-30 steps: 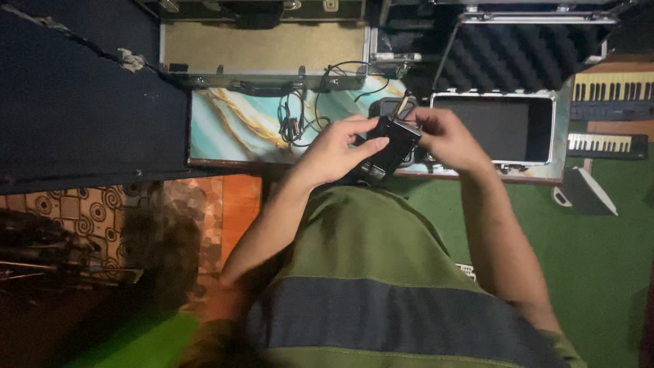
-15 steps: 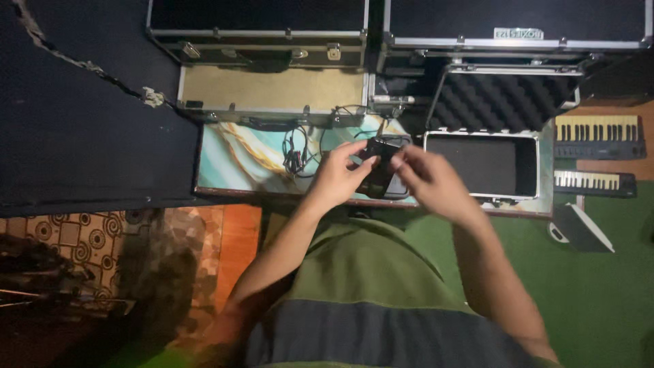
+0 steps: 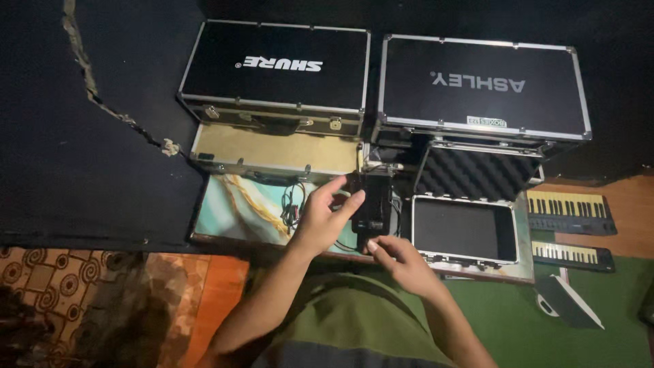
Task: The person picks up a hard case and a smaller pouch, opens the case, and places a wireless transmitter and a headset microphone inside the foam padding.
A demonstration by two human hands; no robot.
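A small black box-shaped device (image 3: 371, 208) with a cable sits at arm's length over the edge of a marbled teal and gold panel (image 3: 238, 211). My left hand (image 3: 325, 218) rests against the device's left side, fingers spread along it. My right hand (image 3: 398, 259) pinches the device's near bottom edge with the fingertips. Black cables (image 3: 291, 204) lie coiled on the panel just left of my left hand. My green shirt fills the lower middle.
Two black flight cases with metal edging (image 3: 272, 68) (image 3: 477, 85) stand at the back. An open case with grey foam lid (image 3: 470, 174) and black tray (image 3: 463, 228) is right of the device. Two small keyboards (image 3: 569, 208) (image 3: 572, 253) lie far right. Patterned rug (image 3: 61, 286) at left.
The view has tilted up, showing more of the back cases. My hands moved the device forward and lower toward the panel; my left hand opened along its side.
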